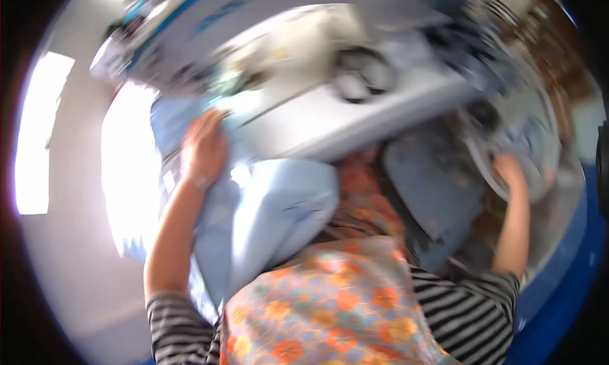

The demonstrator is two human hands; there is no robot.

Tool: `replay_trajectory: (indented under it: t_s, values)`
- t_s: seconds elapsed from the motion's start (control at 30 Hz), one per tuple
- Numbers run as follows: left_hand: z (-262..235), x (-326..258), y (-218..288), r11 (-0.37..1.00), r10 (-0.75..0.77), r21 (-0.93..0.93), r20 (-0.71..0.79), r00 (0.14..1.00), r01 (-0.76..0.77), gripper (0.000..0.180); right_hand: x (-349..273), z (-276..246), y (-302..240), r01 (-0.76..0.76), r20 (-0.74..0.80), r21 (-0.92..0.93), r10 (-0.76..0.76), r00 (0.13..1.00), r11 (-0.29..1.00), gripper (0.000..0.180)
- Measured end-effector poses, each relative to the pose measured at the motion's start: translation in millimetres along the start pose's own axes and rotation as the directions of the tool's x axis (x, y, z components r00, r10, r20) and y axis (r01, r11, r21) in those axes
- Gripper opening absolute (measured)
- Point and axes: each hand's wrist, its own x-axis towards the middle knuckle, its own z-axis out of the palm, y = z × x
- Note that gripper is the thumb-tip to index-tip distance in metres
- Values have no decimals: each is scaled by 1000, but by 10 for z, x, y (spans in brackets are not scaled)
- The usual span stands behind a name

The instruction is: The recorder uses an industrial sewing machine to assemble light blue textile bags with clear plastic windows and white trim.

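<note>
While blur hides detail, left hand (203, 148) fingers press pale blue cloth (266, 219).

The picture is strongly blurred. Far beyond the fingers of the left hand (203, 150), a white panel (209, 16) carries a blue label (219, 14), unreadable.

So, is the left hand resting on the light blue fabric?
Yes, the left hand lies flat on the light blue fabric bundled against the person's body.
</note>
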Motion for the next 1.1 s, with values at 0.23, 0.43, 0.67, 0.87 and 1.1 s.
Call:
replay_trajectory:
  t_s: [0.23, 0.43, 0.67, 0.87, 1.1]
  values:
    - [-16, -1, 7, 991, 110, -55, -146, 983, -119, 40, 100, 154, 265, 85, -201, 208, -42, 979, 974, 42]
    - [45, 39, -57, 998, -56, 30, 49, 997, 55, 47, -16, -127, 54, -109, -98, 257, 139, 985, 960, 26]
    - [177, 98, -207, 978, 202, -37, -40, 978, -204, 43, 51, -878, 306, 21, -452, 825, 638, 623, 564, 21]
    - [140, 27, -220, 985, 169, 34, -6, 986, -169, 44, 229, -723, 192, -84, -338, 646, 384, 859, 759, 25]
    - [136, 55, -210, 979, 197, 60, -15, 980, -195, 44, 333, -505, 192, -42, -435, 719, 495, 752, 694, 34]
